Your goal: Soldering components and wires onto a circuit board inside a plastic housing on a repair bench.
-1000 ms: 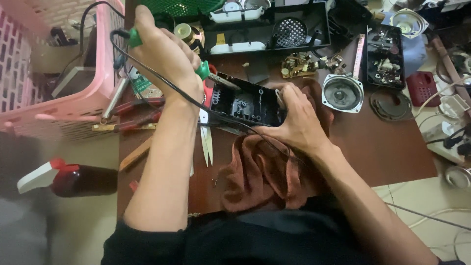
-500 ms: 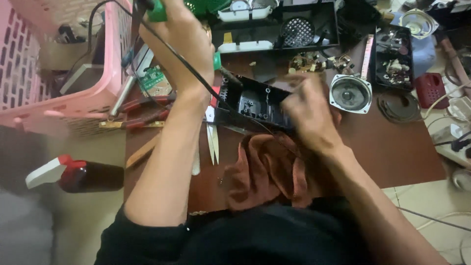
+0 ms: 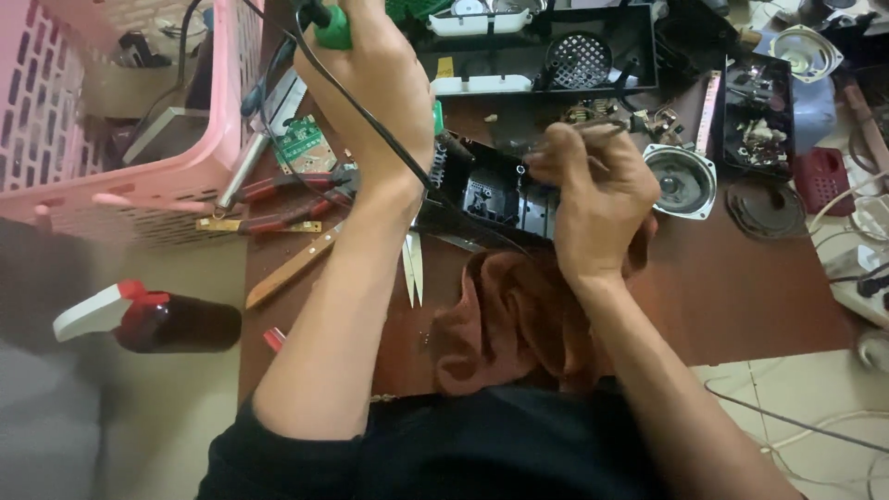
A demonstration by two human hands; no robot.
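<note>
Head view, the only one we have: we see the left hand (image 3: pixel 375 88) wrapped in a full fist around a green-handled soldering iron (image 3: pixel 331 26), its black cord (image 3: pixel 370 130) trailing down across the wrist and over the work. The iron's long axis runs from the handle at the upper left down and to the right, toward the open black device casing (image 3: pixel 495 190) that lies on the brown table (image 3: pixel 741 296) between the two hands; the tip itself is hidden behind the fist, so we cannot say whether it touches anything. The right hand (image 3: pixel 593 190) sits at the casing's right end, fingers curled together and pinched on something thin near the upper edge of the casing; we judge it to be a wire or a length of solder, but it is too fine and blurred to tell. The casing thus lies just below and right of the left grip and directly under the right one, so the right hand is the nearer. A brown cloth (image 3: pixel 519 324) is bunched under the right wrist. Scissors (image 3: pixel 412 268) and red-handled pliers (image 3: pixel 278 190) lie left of the casing, a pink basket (image 3: pixel 120 185) beyond them, and a loose speaker (image 3: pixel 681 181) just right of the right hand.
</note>
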